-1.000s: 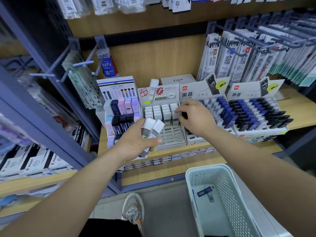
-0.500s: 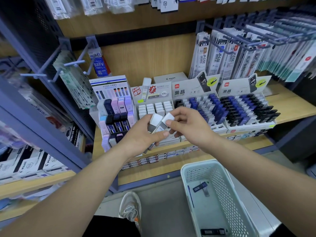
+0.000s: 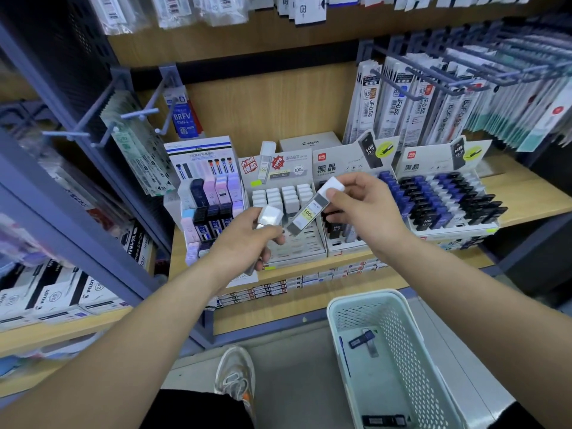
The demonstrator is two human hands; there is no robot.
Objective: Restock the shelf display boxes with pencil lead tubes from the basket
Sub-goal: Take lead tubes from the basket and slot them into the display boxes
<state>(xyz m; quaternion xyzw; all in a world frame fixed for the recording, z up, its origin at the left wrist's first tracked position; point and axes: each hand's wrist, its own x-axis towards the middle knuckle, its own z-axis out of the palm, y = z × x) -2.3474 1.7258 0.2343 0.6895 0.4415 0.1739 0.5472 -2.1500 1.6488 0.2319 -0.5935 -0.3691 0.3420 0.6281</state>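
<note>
The right hand is pinching a white-capped lead tube by its cap, tilted, just above the grey display box. The left hand is gripping a spare tube (a few dark ones are lying in the basket). The stocking step is probably under way, and the next move is calling for standing the tube upright in an empty slot.

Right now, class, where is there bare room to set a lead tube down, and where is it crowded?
Free: the empty front slots of the grey display box, below its white-capped rows; bare shelf wood right of the blue-and-black box; most of the basket floor. Crowded: that box, tightly packed.
</note>
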